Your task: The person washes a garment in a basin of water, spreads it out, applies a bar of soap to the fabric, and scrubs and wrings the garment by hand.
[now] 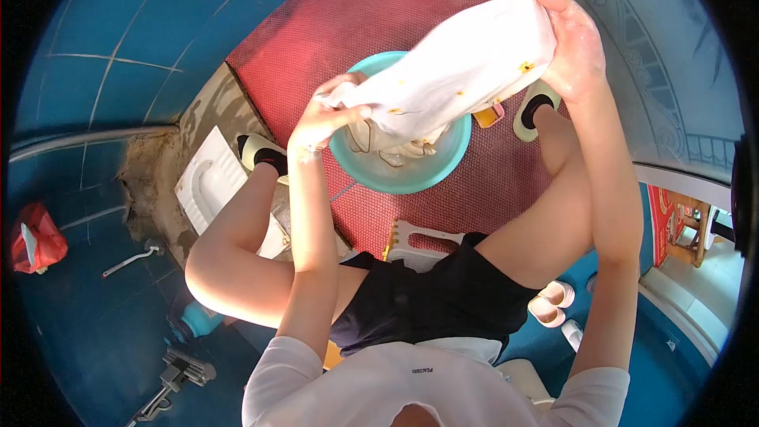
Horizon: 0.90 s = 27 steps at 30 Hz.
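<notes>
A white cloth (458, 59) with small yellow flowers is stretched between my two hands, above a turquoise basin (427, 180). My left hand (326, 117) grips its bunched left end over the basin's left rim. At the upper right, my right hand (571, 43) holds the cloth's other end, higher than the left, with foam on the skin. Water and more wet pale cloth (407, 150) with brown edging lie in the basin, partly hidden by the held cloth. A yellow bar in a small pink dish (489, 115) sits just right of the basin.
The basin stands on a red mat (364, 217) between my feet. A white washboard (423, 243) lies near my shorts. At left are a squat toilet (212, 180), a brush (130, 259) and a red bag (39, 241). Slippers (551, 304) lie at lower right, beside a doorway.
</notes>
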### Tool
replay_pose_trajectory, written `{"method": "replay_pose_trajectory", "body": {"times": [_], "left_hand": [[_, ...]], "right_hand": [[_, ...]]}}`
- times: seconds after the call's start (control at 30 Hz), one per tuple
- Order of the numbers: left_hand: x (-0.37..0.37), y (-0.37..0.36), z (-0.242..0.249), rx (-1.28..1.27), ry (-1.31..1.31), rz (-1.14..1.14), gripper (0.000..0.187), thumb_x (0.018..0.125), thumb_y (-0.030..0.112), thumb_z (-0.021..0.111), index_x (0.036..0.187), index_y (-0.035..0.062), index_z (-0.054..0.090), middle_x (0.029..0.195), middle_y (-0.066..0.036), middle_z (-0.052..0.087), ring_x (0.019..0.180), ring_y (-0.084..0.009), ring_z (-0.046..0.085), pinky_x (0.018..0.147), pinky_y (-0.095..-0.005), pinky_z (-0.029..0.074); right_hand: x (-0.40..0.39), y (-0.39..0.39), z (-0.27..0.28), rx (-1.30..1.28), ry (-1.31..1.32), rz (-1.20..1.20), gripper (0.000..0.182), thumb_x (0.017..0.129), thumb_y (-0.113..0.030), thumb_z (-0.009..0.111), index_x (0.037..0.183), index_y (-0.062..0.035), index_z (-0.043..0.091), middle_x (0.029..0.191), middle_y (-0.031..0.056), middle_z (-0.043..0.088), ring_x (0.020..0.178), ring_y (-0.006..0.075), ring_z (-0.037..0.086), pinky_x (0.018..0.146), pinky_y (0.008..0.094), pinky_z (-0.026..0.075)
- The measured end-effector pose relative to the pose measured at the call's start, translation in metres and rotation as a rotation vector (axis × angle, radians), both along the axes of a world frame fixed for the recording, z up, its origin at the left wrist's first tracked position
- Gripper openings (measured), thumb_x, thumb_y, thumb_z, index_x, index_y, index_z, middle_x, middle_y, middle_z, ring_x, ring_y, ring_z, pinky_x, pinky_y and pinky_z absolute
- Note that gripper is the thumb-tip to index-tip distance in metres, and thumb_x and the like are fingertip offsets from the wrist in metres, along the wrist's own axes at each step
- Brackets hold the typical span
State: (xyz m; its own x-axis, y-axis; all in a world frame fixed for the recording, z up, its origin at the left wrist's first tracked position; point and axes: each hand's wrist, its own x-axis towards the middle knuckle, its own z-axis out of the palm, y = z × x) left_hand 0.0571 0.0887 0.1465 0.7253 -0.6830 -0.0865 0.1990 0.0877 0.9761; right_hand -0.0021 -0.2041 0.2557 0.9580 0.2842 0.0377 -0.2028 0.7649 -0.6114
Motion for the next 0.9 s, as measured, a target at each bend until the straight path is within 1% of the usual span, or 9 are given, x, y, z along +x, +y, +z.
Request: {"method": "replay_pose_trajectory", "body": {"times": [0.1, 0.17, 0.23, 0.3, 0.43, 0.5, 0.57, 0.7, 0.9], "left_hand": [[-0.004, -0.008, 0.007, -0.165, -0.025, 0.137, 0.04, 0.066, 0.007, 0.065, 0.102, 0.0013, 0.047, 0.101, -0.008, 0.051, 0.094, -0.0184, 0.049, 0.079, -0.0335, 0.042], [-0.007, -0.008, 0.001, -0.53, 0.388, 0.258, 0.037, 0.071, 0.004, 0.06, 0.105, 0.0022, 0.046, 0.103, -0.012, 0.052, 0.097, -0.0197, 0.05, 0.082, -0.034, 0.042], [-0.011, -0.012, 0.0, -0.537, 0.368, 0.245, 0.038, 0.075, 0.009, 0.056, 0.11, 0.0027, 0.041, 0.105, -0.015, 0.051, 0.098, -0.023, 0.05, 0.081, -0.0379, 0.044], [-0.015, -0.019, 0.003, -0.732, 0.725, 0.163, 0.035, 0.078, 0.015, 0.054, 0.109, 0.0029, 0.043, 0.105, -0.016, 0.05, 0.099, -0.0259, 0.05, 0.08, -0.0411, 0.045], [-0.022, -0.033, -0.014, -0.992, 0.871, -0.086, 0.038, 0.082, 0.024, 0.048, 0.112, 0.0024, 0.041, 0.112, -0.015, 0.046, 0.103, -0.0284, 0.045, 0.088, -0.0442, 0.037], [-0.027, -0.042, -0.025, -0.977, 0.664, 0.018, 0.044, 0.078, 0.02, 0.053, 0.115, 0.0027, 0.037, 0.116, -0.013, 0.042, 0.108, -0.0268, 0.041, 0.09, -0.0408, 0.037], [-0.036, -0.052, 0.006, -0.607, 0.403, 0.085, 0.051, 0.072, 0.013, 0.057, 0.117, 0.004, 0.034, 0.12, -0.01, 0.038, 0.11, -0.0243, 0.038, 0.092, -0.0386, 0.035], [-0.04, -0.052, 0.016, -0.547, 0.429, 0.198, 0.059, 0.068, 0.009, 0.058, 0.12, 0.0044, 0.031, 0.121, -0.009, 0.038, 0.109, -0.0227, 0.038, 0.092, -0.0373, 0.034], [-0.04, -0.044, 0.027, -0.675, 0.481, 0.235, 0.041, 0.07, 0.001, 0.054, 0.108, 0.0032, 0.039, 0.116, -0.009, 0.043, 0.106, -0.0196, 0.04, 0.091, -0.0335, 0.035]], "right_hand": [[-0.003, 0.001, 0.001, -0.017, 0.009, -0.062, 0.021, 0.079, -0.016, 0.042, 0.092, -0.0011, 0.048, 0.118, 0.0192, 0.043, 0.103, 0.0237, 0.047, 0.089, 0.0341, 0.037], [-0.006, 0.002, 0.001, -0.052, 0.031, -0.075, 0.02, 0.078, -0.015, 0.042, 0.09, -0.0005, 0.048, 0.12, 0.0199, 0.041, 0.104, 0.0243, 0.046, 0.089, 0.0347, 0.036], [-0.005, -0.008, -0.01, -0.061, 0.049, -0.142, 0.019, 0.078, -0.014, 0.042, 0.089, -0.0001, 0.049, 0.121, 0.0205, 0.039, 0.103, 0.025, 0.046, 0.089, 0.0349, 0.036], [-0.006, -0.012, -0.02, -0.069, 0.068, -0.206, 0.019, 0.077, -0.013, 0.042, 0.088, 0.0003, 0.049, 0.122, 0.0212, 0.037, 0.103, 0.0256, 0.046, 0.089, 0.0351, 0.036], [-0.007, 0.0, -0.029, -0.115, 0.073, -0.163, 0.017, 0.074, -0.012, 0.043, 0.085, -0.0005, 0.05, 0.122, 0.0214, 0.037, 0.102, 0.0258, 0.047, 0.089, 0.0344, 0.036], [-0.006, 0.001, -0.03, -0.154, 0.115, -0.21, 0.016, 0.073, -0.011, 0.044, 0.084, -0.0015, 0.051, 0.122, 0.0214, 0.037, 0.102, 0.0254, 0.047, 0.089, 0.0339, 0.036], [-0.004, 0.004, -0.026, -0.237, -0.114, -0.078, 0.015, 0.072, -0.012, 0.044, 0.081, -0.0037, 0.052, 0.116, 0.0195, 0.043, 0.096, 0.0234, 0.05, 0.087, 0.0329, 0.038], [-0.009, 0.018, -0.023, -0.456, -0.031, -0.085, 0.014, 0.072, -0.015, 0.045, 0.078, -0.006, 0.053, 0.105, 0.0156, 0.051, 0.089, 0.0202, 0.052, 0.082, 0.031, 0.039], [-0.023, 0.042, -0.035, -1.244, 0.139, 0.031, 0.028, 0.071, -0.015, 0.058, 0.095, -0.0051, 0.048, 0.089, 0.0058, 0.055, 0.086, 0.0108, 0.05, 0.074, 0.0247, 0.04]]}}
